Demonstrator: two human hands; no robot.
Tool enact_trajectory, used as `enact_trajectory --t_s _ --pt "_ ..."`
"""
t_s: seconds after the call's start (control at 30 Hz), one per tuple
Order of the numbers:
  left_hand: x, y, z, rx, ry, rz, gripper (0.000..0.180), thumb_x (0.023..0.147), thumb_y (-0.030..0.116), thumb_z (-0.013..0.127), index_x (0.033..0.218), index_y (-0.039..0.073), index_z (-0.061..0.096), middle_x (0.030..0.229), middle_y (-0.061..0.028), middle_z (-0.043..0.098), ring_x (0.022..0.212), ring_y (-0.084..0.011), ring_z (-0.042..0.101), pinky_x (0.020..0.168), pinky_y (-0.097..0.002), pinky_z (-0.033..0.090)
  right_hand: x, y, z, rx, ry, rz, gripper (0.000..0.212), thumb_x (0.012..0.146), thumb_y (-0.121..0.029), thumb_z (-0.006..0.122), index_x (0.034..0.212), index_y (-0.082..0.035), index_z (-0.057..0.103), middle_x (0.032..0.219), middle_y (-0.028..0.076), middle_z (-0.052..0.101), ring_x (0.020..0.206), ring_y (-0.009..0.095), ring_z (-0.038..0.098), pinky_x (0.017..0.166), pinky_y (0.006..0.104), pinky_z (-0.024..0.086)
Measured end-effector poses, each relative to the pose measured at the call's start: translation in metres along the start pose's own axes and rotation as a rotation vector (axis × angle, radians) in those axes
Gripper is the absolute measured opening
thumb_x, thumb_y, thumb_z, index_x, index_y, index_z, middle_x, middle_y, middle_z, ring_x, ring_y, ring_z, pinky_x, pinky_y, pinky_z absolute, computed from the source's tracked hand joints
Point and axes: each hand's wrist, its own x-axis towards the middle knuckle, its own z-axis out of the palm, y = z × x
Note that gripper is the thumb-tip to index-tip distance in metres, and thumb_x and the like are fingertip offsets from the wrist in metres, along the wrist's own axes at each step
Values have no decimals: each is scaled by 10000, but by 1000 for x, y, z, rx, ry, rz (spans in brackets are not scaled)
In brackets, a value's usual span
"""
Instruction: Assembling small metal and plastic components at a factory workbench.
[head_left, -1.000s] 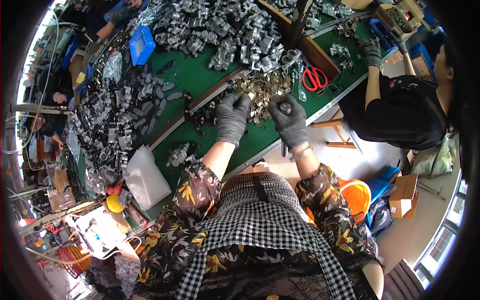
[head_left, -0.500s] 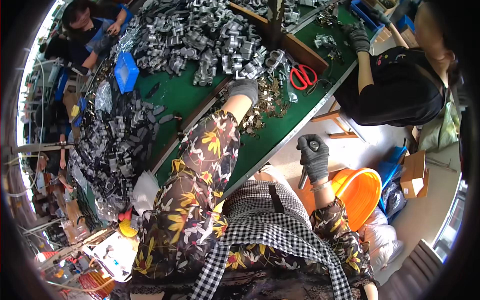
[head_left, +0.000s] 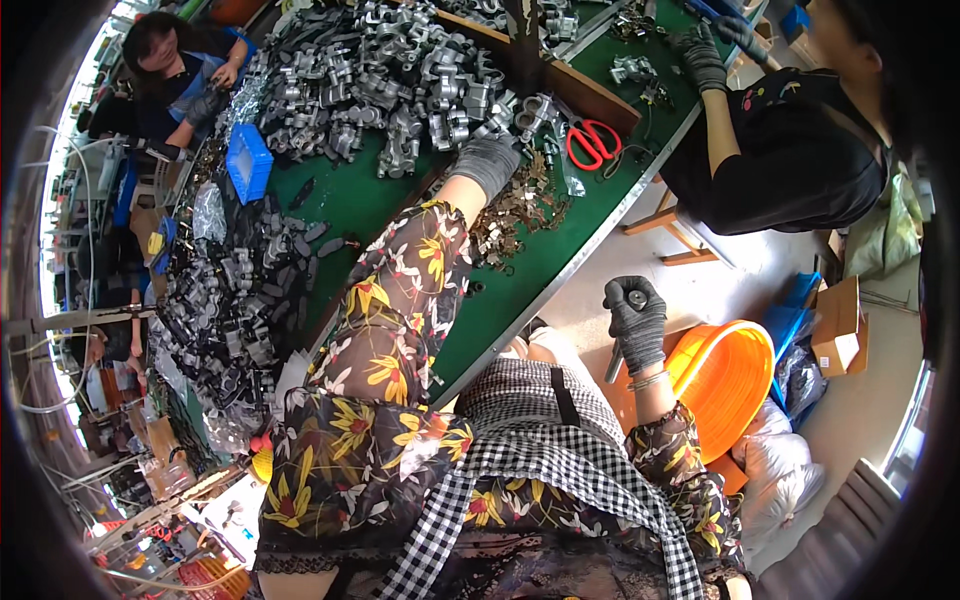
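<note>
My left hand (head_left: 487, 165), in a dark grey knit glove, reaches to the near edge of a big heap of grey metal castings (head_left: 400, 85). Its fingertips are tucked out of sight against the castings, so its grip does not show. Small brass-coloured metal pieces (head_left: 518, 210) lie scattered just right of that wrist. Off the table's near edge, my right hand (head_left: 637, 325), gloved alike, is closed around a slim metal rod-shaped tool (head_left: 613, 362). The tool's round end shows at the top of the fist, and its shaft sticks out below.
Red-handled scissors (head_left: 593, 145) lie on the green table (head_left: 345, 205) beside a wooden divider (head_left: 590, 95). A blue bin (head_left: 249, 163) and more dark parts (head_left: 225, 310) are at left. An orange basket (head_left: 735, 375) stands beside my right forearm. Co-workers sit at far left and right.
My left hand has shifted slightly farther in along the castings, and more of its back shows. My right hand keeps its hold on the rod-shaped tool. The whole view has moved a little.
</note>
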Motion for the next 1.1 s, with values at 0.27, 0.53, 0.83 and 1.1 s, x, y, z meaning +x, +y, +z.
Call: enact_trajectory --t_s 0.27,0.53,0.83,1.1 --pt "-36 2 -12 -19 7 140 395 871 172 533 1264 208 545 1297 -122 514 1048 -371 603 885 -488 493 8 4 22 -32 -104 -90 132 855 -164 660 878 -43 612 656 27 614 412 60 463 383 214 377" --pt "-16 30 -7 7 -69 64 251 885 168 520 1089 77 633 1151 -173 588 1037 -342 618 839 -451 515 4 8 28 -78 -142 -45 156 841 -162 702 873 -22 643 692 37 649 616 87 594 582 253 500" --pt "-66 -6 5 -1009 295 -318 235 773 73 690 1000 14 686 799 -74 698 719 -183 679 645 -310 552 7 5 18 -110 -141 -31 160 832 -163 701 881 -19 649 682 40 652 599 91 591 577 248 495" --pt "-147 -18 19 -2421 255 -431 215 805 -81 644 990 25 621 853 -129 664 713 -228 661 596 -308 566 14 -17 56 -155 -299 -66 177 832 -180 701 895 -20 658 695 24 645 627 78 582 578 249 491"
